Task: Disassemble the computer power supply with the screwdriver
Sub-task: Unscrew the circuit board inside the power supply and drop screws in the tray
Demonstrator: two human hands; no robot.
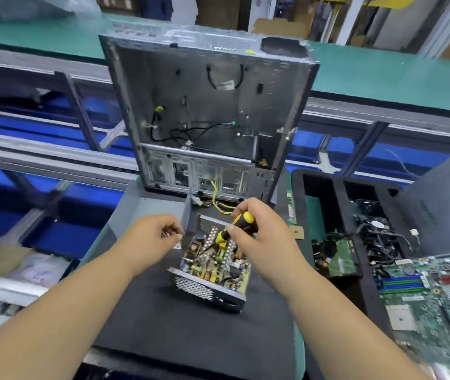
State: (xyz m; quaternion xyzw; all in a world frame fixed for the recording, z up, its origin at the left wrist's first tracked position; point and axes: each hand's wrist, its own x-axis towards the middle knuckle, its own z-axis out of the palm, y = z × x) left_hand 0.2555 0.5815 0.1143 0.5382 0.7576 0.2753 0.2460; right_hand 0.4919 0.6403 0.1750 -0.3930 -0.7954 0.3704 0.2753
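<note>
Now right hand (256, 229) pinches screwdriver (236, 224), tip in open power supply (210, 270), frame center; left hand (155, 237) curled, contents unclear. PSU board looks fragile, so hold metal casing w/ care.

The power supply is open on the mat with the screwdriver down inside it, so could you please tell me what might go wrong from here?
1. The right hand holds the screwdriver with its tip among crowded board parts in the power supply; a slip could damage them.
2. The left hand is not on the housing, so the unit may shift on the black mat.
3. A freed screw could drop into the components.
</note>
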